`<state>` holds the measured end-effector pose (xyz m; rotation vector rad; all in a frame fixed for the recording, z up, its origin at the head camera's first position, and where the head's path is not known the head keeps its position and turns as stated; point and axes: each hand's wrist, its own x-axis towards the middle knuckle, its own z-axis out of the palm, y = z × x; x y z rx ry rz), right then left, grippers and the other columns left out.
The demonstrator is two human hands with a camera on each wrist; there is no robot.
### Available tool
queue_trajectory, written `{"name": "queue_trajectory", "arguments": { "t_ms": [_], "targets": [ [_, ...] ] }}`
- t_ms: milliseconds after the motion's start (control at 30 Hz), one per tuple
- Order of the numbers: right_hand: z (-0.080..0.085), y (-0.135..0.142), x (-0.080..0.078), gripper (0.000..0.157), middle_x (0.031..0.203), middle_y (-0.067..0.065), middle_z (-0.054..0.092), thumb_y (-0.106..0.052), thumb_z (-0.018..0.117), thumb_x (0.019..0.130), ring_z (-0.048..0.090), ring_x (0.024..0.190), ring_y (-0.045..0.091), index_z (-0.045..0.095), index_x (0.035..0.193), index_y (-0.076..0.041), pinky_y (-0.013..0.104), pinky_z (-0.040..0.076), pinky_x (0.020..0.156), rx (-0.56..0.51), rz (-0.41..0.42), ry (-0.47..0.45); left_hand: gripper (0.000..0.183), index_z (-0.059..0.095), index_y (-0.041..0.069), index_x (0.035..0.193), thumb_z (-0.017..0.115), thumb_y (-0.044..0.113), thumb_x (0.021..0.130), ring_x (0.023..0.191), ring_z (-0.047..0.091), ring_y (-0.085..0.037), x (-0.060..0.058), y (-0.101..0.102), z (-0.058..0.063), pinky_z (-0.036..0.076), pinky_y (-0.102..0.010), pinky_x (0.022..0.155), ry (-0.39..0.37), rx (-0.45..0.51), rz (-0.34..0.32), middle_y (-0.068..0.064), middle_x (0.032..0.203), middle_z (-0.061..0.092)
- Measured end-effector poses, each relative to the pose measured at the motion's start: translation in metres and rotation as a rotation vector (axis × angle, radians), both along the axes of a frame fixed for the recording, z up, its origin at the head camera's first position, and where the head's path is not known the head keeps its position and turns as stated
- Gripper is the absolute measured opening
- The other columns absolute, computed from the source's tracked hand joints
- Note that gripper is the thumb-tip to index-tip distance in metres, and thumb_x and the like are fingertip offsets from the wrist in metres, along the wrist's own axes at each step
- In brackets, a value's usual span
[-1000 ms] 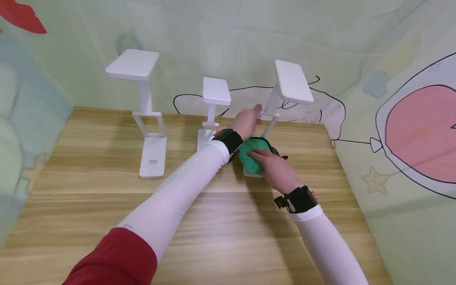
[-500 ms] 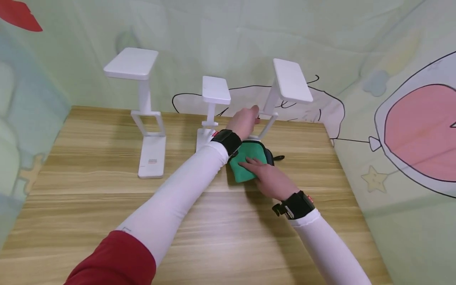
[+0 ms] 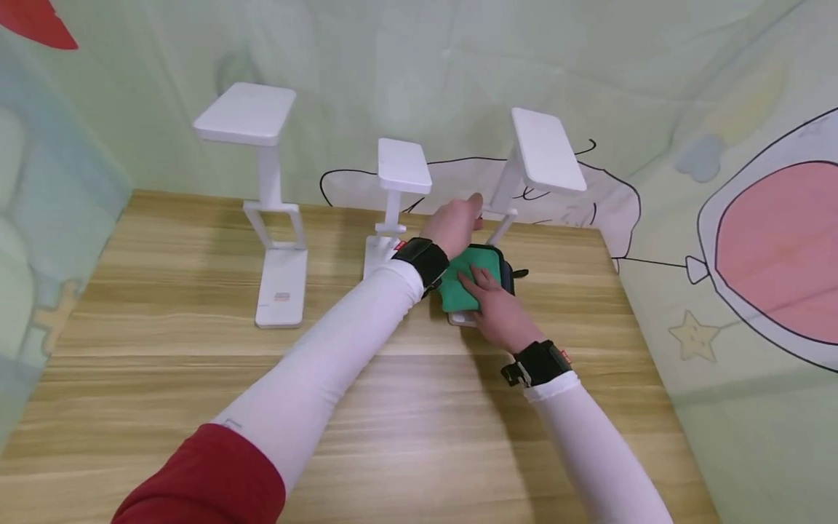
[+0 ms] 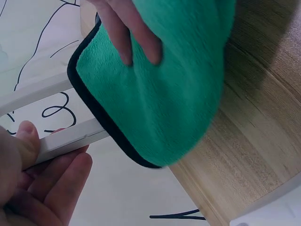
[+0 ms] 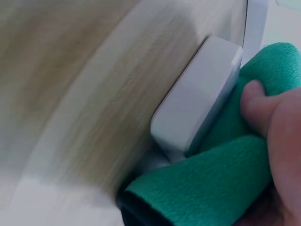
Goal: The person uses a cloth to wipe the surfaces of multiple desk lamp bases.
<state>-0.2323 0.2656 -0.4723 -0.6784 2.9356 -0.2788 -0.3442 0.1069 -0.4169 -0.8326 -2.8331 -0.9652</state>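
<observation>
Toward the back right of the table stands a white folding phone stand (image 3: 548, 153) with a tilted top plate. My left hand (image 3: 452, 225) pinches one bar of its lower frame (image 4: 70, 139) between thumb and fingers. A green cloth (image 3: 481, 262) with a dark edging and a small loop lies over the stand's base (image 5: 197, 94). My right hand (image 3: 494, 309) presses the cloth onto the base, its fingers extended on top. In the right wrist view the thumb (image 5: 256, 106) lies on the cloth along the base's side. The cloth hides most of the base.
A smaller white stand (image 3: 404, 166) is close to the left forearm, which covers part of its base. Another white stand (image 3: 281, 287) stands farther left. Behind the wooden table (image 3: 393, 437) hangs a printed fabric backdrop (image 3: 419, 80), which also runs along both sides.
The right hand slid the cloth toward the front of the base, then back toward the stand's frame, uncovering the base's front edge. The left hand kept its grip on the frame.
</observation>
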Motion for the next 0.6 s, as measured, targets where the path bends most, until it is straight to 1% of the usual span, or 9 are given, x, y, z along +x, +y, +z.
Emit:
{"name": "queue_trajectory", "arguments": {
  "t_ms": [133,233,333,433,500,600],
  "targets": [
    [0.006,0.005,0.021,0.064,0.157,0.023,0.025,-0.005,0.061,0.092,0.022,0.141,0.038,0.036,0.152,-0.006,0.053,0.041,0.104,0.047,-0.073,0.007,0.018,0.053,0.011,0.115,0.053,0.000,0.100,0.090,0.064,-0.008,0.002,0.002,0.001,0.051,-0.024,0.069,0.008,0.000,0.000,0.001,0.103,0.070],
    [0.009,0.005,0.038,0.063,0.156,0.026,0.027,-0.004,0.060,0.092,0.026,0.139,0.040,0.037,0.151,-0.005,0.053,0.046,0.099,0.093,-0.091,0.012,0.022,0.052,0.012,0.117,0.054,-0.002,0.099,0.091,0.064,-0.009,0.004,0.000,0.002,0.052,-0.024,0.069,-0.003,0.000,0.011,0.001,0.104,0.070],
    [0.011,0.003,0.052,0.062,0.153,0.030,0.030,-0.005,0.063,0.091,0.029,0.138,0.042,0.039,0.149,-0.003,0.053,0.047,0.098,0.130,-0.072,0.022,0.024,0.052,0.012,0.119,0.054,-0.003,0.099,0.090,0.064,-0.009,0.005,-0.003,0.004,0.052,-0.024,0.069,-0.006,0.000,0.028,0.001,0.104,0.070],
    [0.014,0.000,0.063,0.062,0.152,0.031,0.032,-0.007,0.065,0.090,0.028,0.138,0.043,0.041,0.148,-0.002,0.053,0.045,0.100,0.150,-0.036,0.032,0.024,0.052,0.011,0.120,0.054,-0.002,0.100,0.089,0.064,-0.010,0.006,-0.005,0.005,0.052,-0.025,0.069,0.002,0.001,0.040,0.000,0.103,0.069],
    [0.015,-0.003,0.066,0.061,0.152,0.029,0.033,-0.007,0.065,0.090,0.026,0.139,0.042,0.043,0.147,-0.001,0.053,0.043,0.102,0.155,-0.008,0.035,0.024,0.053,0.010,0.122,0.053,-0.001,0.100,0.088,0.064,-0.010,0.006,-0.005,0.005,0.052,-0.025,0.068,0.002,0.005,0.046,0.000,0.103,0.069],
    [0.015,-0.008,0.067,0.062,0.152,0.026,0.034,-0.007,0.066,0.089,0.025,0.140,0.041,0.044,0.147,-0.002,0.051,0.042,0.103,0.147,0.041,0.041,0.022,0.054,0.010,0.122,0.052,0.000,0.101,0.087,0.064,-0.010,0.006,-0.004,0.004,0.052,-0.026,0.065,-0.007,0.006,0.059,0.000,0.103,0.069]
  ]
}}
